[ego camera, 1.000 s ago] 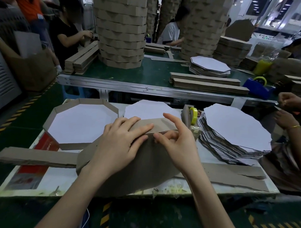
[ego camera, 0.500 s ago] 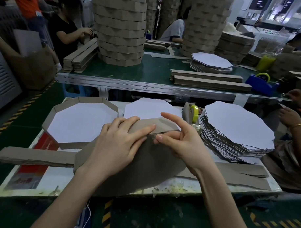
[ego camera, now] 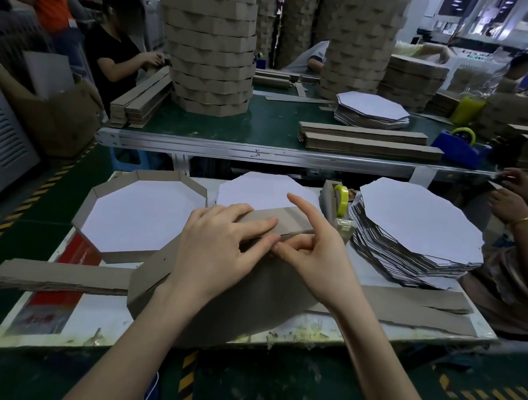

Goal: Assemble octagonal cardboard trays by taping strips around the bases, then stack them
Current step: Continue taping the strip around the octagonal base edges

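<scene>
**Right fingertips close on the seam**

The right hand (ego camera: 320, 261) has drawn in over the last half second. Its bent fingertips now touch those of the left hand (ego camera: 216, 252), where a small gap showed before.

The half-built tray (ego camera: 238, 303) sits on the white table (ego camera: 103, 320), just to the near left of the tape dispenser (ego camera: 336, 202). It is tipped up, with its brown underside facing the person. A cardboard strip (ego camera: 289, 218) runs along its top edge.

The left hand lies spread over that strip, fingers straight and pressing it down, with the thumb at the lower edge. The right hand holds its index finger up straight, clear of the cardboard. Its other fingers and thumb are bent, with their tips gathered on the seam. Whether they pinch anything there cannot be told.

A finished tray (ego camera: 117, 256) with a white floor lies well to the left of the tape dispenser. A single white base (ego camera: 257, 190) lies just to its left, behind the hands. A slanting pile of white bases (ego camera: 417, 223) touches the dispenser's right side.

Loose strips (ego camera: 59, 275) lie flat on the near part of the table, out to both sides of the half-built tray. Beyond the dispenser, across a green belt, stand tall towers of trays (ego camera: 211, 48).
</scene>
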{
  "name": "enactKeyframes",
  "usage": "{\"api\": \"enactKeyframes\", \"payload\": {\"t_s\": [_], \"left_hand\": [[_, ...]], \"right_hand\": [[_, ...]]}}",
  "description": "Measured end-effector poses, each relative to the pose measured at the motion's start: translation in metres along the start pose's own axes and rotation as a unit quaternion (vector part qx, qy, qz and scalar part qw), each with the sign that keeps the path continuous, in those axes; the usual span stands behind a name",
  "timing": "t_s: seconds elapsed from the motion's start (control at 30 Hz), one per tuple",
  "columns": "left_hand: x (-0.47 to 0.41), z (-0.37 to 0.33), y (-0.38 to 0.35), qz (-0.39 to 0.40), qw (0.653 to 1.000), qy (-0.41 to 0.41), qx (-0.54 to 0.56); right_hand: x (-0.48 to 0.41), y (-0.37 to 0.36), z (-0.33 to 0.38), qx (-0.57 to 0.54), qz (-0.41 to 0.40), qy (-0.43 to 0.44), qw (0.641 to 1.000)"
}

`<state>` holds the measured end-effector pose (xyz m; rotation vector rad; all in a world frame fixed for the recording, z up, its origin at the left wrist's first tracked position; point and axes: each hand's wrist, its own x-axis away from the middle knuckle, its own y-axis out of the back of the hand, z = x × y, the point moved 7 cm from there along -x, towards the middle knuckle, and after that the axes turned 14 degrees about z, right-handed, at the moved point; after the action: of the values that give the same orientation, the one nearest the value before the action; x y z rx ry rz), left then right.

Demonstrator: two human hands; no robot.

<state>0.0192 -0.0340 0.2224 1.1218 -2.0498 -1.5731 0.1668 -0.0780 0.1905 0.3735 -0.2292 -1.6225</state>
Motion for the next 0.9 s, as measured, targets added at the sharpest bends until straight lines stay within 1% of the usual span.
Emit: {"api": "enactKeyframes", "payload": {"t_s": [0.43,0.5,0.57,0.63,0.67,0.7,0.77,0.8,0.87,0.9], "left_hand": [[-0.002,0.001,0.003,-0.032,0.999,-0.031,-0.011],[0.0,0.002,0.003,-0.037,0.999,-0.03,-0.014],[0.001,0.002,0.003,-0.038,0.999,-0.03,-0.023],[0.001,-0.001,0.003,-0.039,0.998,-0.036,-0.041],[0.001,-0.002,0.003,-0.041,0.997,-0.036,-0.051],[0.0,-0.003,0.003,-0.042,0.997,-0.034,-0.061],[-0.002,-0.001,0.002,-0.039,0.995,-0.03,-0.087],[-0.002,0.001,0.0,-0.033,0.994,-0.028,-0.101],[-0.002,0.005,-0.007,0.004,0.991,-0.015,-0.134],[-0.002,0.006,-0.01,0.03,0.988,-0.009,-0.151]], "right_hand": [[-0.012,0.005,0.011,0.145,0.001,0.005,0.989],[-0.01,0.003,0.01,0.2,0.007,-0.009,0.98],[-0.006,-0.003,0.003,0.272,0.027,-0.04,0.961],[0.001,-0.006,-0.003,0.314,0.041,-0.056,0.947],[0.001,-0.004,-0.004,0.315,0.049,-0.052,0.947],[-0.001,0.0,-0.005,0.289,0.06,-0.04,0.954],[-0.006,0.009,-0.002,0.183,0.079,0.019,0.98],[-0.007,0.015,0.004,0.133,0.071,0.059,0.987],[-0.01,0.033,0.015,0.092,0.003,0.118,0.989],[-0.011,0.042,0.016,0.087,-0.031,0.124,0.988]]}}
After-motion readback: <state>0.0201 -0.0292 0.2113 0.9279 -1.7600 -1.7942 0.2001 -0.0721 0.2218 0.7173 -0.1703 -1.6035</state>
